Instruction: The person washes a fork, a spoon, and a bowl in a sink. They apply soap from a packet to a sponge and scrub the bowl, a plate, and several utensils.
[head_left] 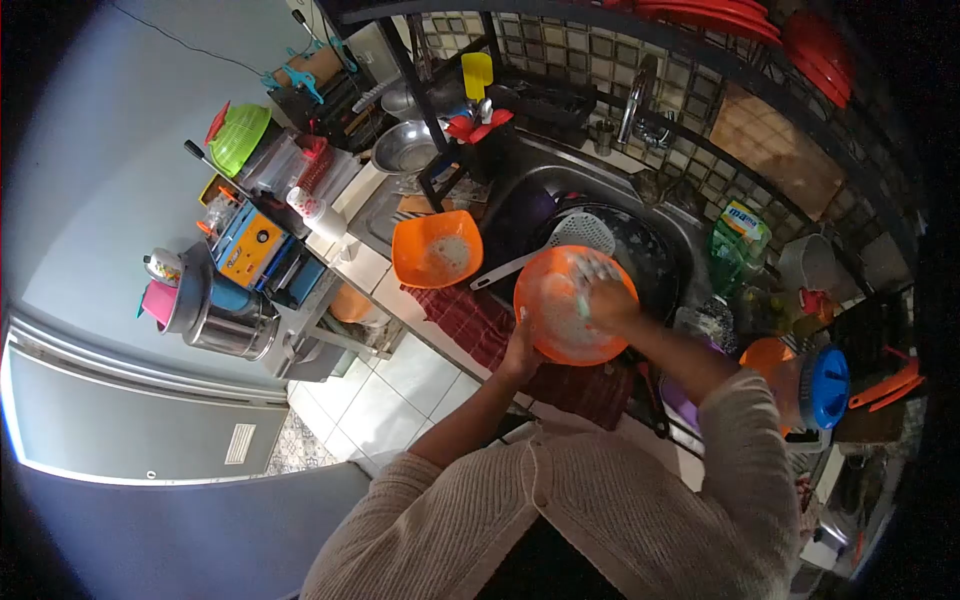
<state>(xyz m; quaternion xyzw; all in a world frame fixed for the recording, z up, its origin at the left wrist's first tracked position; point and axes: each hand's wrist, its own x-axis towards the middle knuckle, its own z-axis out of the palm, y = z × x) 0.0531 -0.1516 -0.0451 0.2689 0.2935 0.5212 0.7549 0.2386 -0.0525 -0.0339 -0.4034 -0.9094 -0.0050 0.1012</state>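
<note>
An orange round dish (560, 325) with white suds on it is held over the front of the sink. My left hand (522, 352) grips its left lower rim. My right hand (610, 303) is inside the dish on its right side, fingers pressed on something pale green and mostly hidden, with foam on the fingers. Left of the dish stands an orange square bowl (408, 252) with suds in its bottom. Between them a white-handled slotted ladle (582, 232) lies across the sink's edge.
A dark red cloth (455, 318) covers the counter edge. The metal sink (690, 240) holds dark cookware under a faucet (635, 105). A green soap bottle (738, 240) and a blue-lidded container (828, 388) stand right. A black rack post (415, 90) rises behind the bowl.
</note>
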